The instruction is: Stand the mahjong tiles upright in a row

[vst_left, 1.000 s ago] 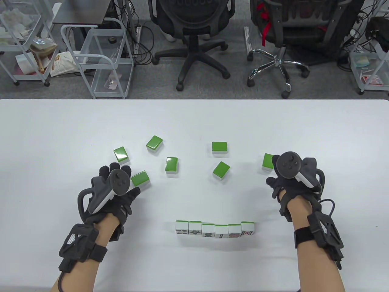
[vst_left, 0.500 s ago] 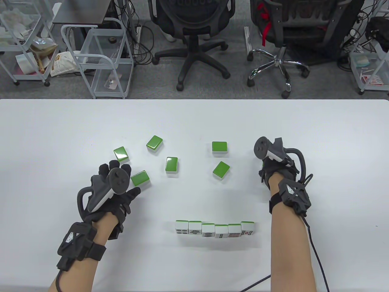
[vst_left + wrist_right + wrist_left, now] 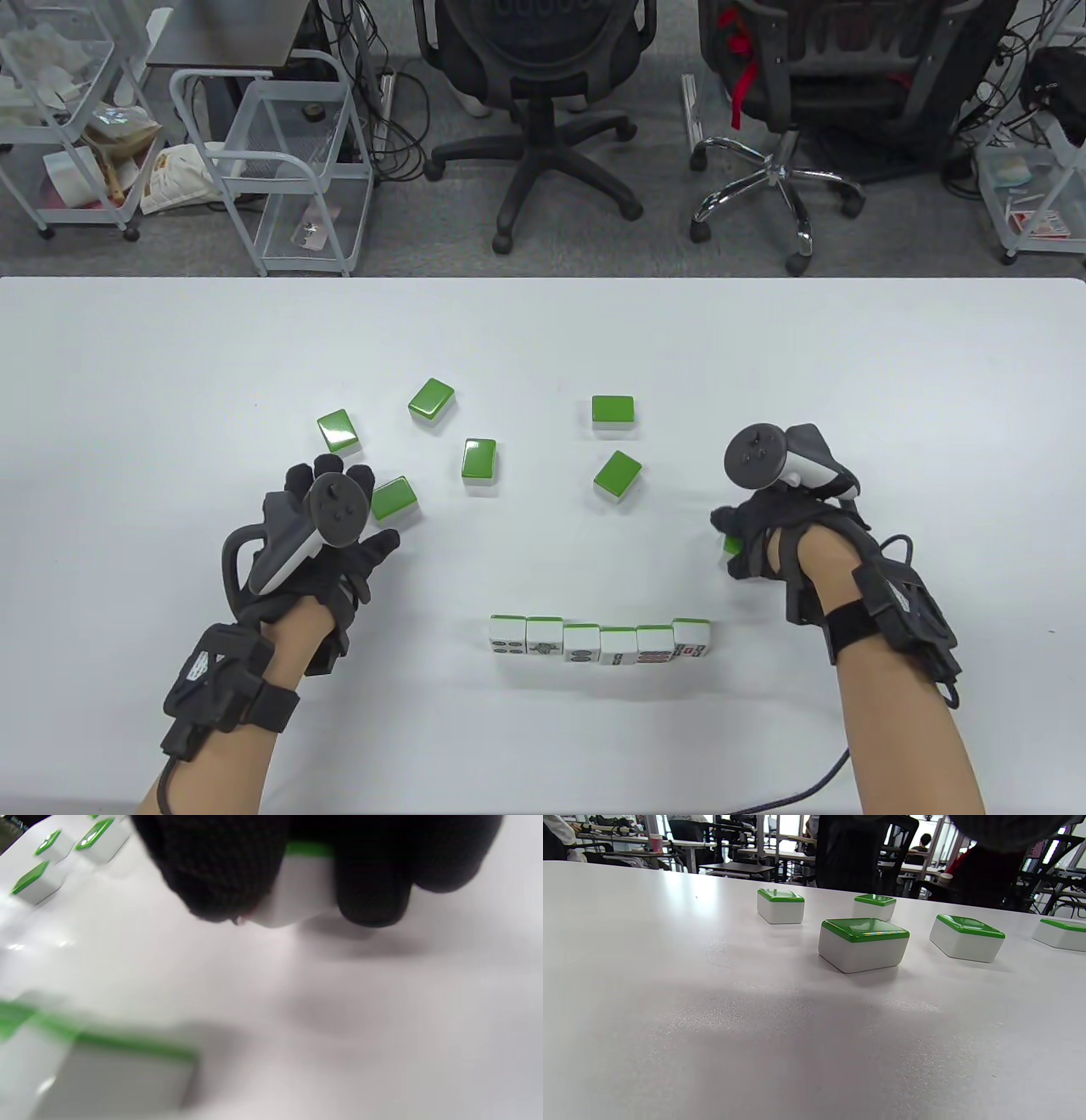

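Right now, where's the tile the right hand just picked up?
The tile is held in the right hand on the table view's right side, above and just right of the upright row, near its right end.

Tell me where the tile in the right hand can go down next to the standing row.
The bare table just right of the standing row, below the right hand and its tile, is free. The strip left of the row, below the left hand, is bare too. Crowded: the flat tiles scattered beyond the row.
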`<state>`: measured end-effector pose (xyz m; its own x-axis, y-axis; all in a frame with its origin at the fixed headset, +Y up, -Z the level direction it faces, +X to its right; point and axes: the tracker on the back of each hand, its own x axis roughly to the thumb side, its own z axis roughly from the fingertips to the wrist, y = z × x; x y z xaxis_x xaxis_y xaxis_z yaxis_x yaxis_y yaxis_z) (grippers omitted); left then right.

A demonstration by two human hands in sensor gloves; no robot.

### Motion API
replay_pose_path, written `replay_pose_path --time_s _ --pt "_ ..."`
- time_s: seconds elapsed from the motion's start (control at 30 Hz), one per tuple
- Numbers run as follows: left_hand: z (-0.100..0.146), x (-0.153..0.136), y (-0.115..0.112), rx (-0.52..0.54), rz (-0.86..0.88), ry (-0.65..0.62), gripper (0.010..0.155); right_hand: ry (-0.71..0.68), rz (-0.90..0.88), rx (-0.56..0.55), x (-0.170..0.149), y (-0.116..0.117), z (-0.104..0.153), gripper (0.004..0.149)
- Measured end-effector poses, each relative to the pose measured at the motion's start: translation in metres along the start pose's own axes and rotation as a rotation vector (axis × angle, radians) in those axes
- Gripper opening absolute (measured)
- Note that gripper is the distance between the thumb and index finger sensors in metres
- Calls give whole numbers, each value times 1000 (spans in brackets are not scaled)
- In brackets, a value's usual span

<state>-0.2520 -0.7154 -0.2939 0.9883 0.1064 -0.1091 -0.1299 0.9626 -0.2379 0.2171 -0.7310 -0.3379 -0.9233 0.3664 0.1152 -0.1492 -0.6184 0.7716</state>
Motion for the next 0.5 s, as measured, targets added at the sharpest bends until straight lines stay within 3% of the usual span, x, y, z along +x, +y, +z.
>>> replay_pose_path --time_s 0.17,0.5 --pt "1 0 -1 -9 -4 1 83 -18 52 163 13 32 12 78" --pt "3 0 -2 -21 -4 9 83 -116 -60 120 11 38 14 69"
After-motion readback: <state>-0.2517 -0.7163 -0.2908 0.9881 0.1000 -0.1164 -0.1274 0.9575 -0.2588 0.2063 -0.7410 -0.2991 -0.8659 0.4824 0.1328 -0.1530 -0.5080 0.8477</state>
